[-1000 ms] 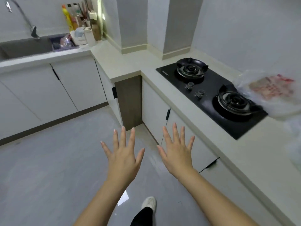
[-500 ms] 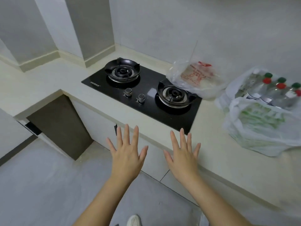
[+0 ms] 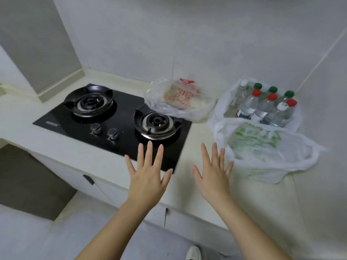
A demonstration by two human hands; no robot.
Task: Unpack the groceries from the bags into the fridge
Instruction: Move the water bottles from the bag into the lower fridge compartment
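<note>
Both hands, left hand (image 3: 148, 180) and right hand (image 3: 213, 178), are spread flat and hold nothing. The bags (image 3: 266, 147) sit at the right of the frame; she should grab one bottle (image 3: 247, 104) at a time

Both arms reach forward, left hand (image 3: 147, 178) and right hand (image 3: 213, 177) flat, fingers spread, holding nothing.

The cream countertop (image 3: 199, 132) carried a black two-burner hob (image 3: 120, 119) at 10 o'clock. At 12 o'clock a clear bag (image 3: 180, 98) with red print overlapped the hob's far right corner. A white bag (image 3: 221, 109) of bottles stood at 2 o'clock, and a green-printed white bag (image 3: 262, 147) touched it at 3 o'clock.
</note>
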